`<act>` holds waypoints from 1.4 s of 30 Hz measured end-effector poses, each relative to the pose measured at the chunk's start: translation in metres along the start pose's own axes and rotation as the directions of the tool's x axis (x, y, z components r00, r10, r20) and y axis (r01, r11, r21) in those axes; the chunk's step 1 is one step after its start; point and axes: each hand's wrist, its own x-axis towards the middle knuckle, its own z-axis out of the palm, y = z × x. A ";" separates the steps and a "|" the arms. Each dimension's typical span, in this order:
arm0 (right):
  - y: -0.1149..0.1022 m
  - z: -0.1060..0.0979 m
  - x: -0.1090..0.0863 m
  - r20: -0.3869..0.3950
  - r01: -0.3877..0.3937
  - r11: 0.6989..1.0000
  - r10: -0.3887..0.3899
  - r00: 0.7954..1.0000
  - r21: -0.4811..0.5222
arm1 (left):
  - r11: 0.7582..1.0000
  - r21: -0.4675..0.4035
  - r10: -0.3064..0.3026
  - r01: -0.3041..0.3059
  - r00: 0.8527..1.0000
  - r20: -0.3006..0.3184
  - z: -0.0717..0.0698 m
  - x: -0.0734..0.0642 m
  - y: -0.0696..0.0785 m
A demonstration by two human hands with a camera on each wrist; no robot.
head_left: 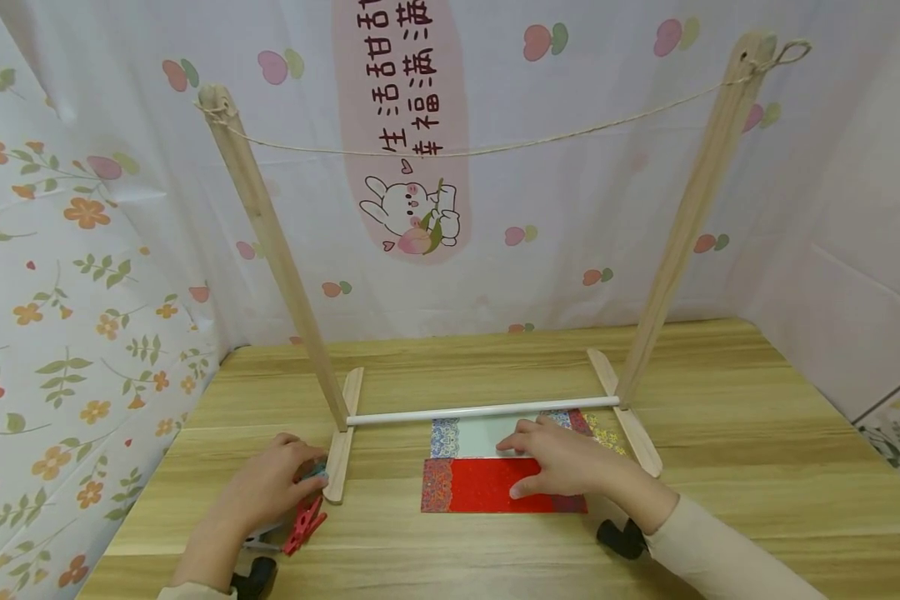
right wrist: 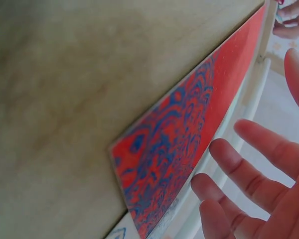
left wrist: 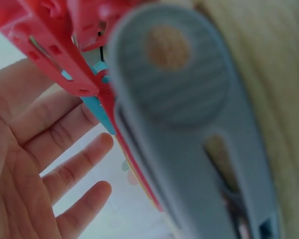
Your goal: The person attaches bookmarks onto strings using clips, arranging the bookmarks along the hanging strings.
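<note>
1. Cloth (head_left: 607,208) printed with fruit shapes backs the room; a floral sheet (head_left: 90,283) covers the left side.
2. Wood-grained desk (head_left: 390,571) carries everything, its flat surface likely helping the stand sit level.
3. Wooden stand (head_left: 270,242): its feet (head_left: 337,471) run front to back, presumably against tipping, and the white bar (head_left: 487,411) seems to brace the posts apart.
4. Thin cord (head_left: 562,140) is tied to both post tops, which keeps it raised, sagging slightly.
5. Red panel (head_left: 483,485) lies flat in front of the bar, overlapping a pale green panel (head_left: 483,433), perhaps layered for easy reach.
6. Right hand (head_left: 566,458) spreads wide over the panels, gripping nothing visible.
7. Left hand (head_left: 262,483) bends loosely about a blue clip (left wrist: 100,114) beside the left foot; whether it pinches, I cannot tell.
8. Red clips (head_left: 302,529) and a grey clip (left wrist: 179,99) lie near that hand, probably grouped for convenience.
</note>
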 end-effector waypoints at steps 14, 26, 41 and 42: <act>-0.012 0.010 0.008 0.036 -0.047 0.983 0.054 0.998 -0.178 | 0.999 -0.020 0.043 -0.043 0.999 -0.013 -0.003 0.000 -0.002; -0.015 0.010 0.008 0.049 -0.071 0.987 0.079 0.996 -0.145 | 1.000 -0.023 0.000 0.000 1.000 -0.002 -0.007 -0.003 0.001; -0.012 0.013 0.009 0.106 -0.119 0.992 0.115 0.988 0.031 | 0.999 -0.042 -0.025 0.023 0.999 -0.038 -0.008 -0.006 0.002; -0.012 0.013 0.009 0.109 -0.121 0.992 0.117 0.987 0.035 | 0.999 -0.041 -0.022 0.020 0.999 -0.045 -0.008 -0.006 0.002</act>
